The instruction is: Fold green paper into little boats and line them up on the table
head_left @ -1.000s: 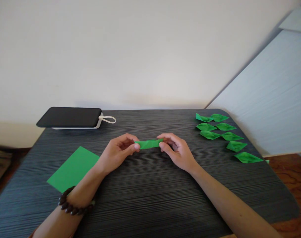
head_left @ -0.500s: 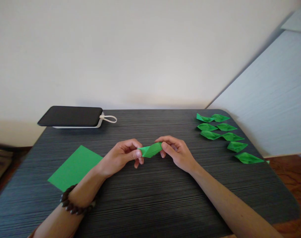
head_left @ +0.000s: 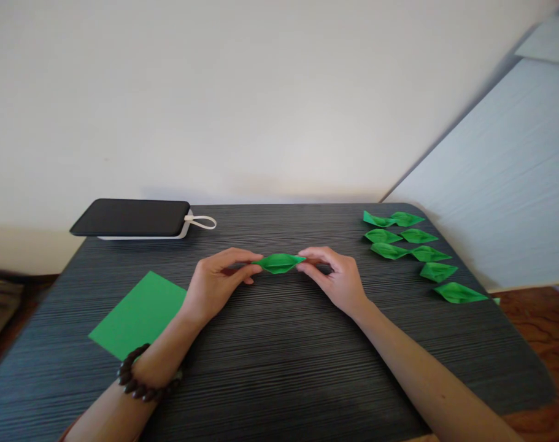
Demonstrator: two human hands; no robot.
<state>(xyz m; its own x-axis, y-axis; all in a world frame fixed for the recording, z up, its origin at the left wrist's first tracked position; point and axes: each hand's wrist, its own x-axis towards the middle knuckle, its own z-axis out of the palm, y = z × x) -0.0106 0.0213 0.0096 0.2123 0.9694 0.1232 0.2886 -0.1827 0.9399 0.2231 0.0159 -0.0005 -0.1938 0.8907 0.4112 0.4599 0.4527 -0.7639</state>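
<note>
Between my two hands is a small green folded paper boat (head_left: 280, 263), pointed at both ends, its hollow side facing up. My left hand (head_left: 221, 276) pinches the left tip between thumb and fingers. At the other tip, my right hand (head_left: 337, 276) does the same. A flat green paper sheet (head_left: 138, 313) lies on the table beside my left forearm, which partly covers it. Several more folded green paper boats (head_left: 430, 253) sit in short rows along the right side of the table.
The dark, wood-grained table (head_left: 279, 368) backs onto a pale wall. At its back left, a black phone-like slab (head_left: 132, 216) rests on a white block with a white cord loop (head_left: 203, 221). A light panel (head_left: 500, 166) stands beyond the right edge.
The folded paper boat has turned from tilted to level, with its hollow side now up. Both hands have risen slightly away from me, still gripping its ends.
</note>
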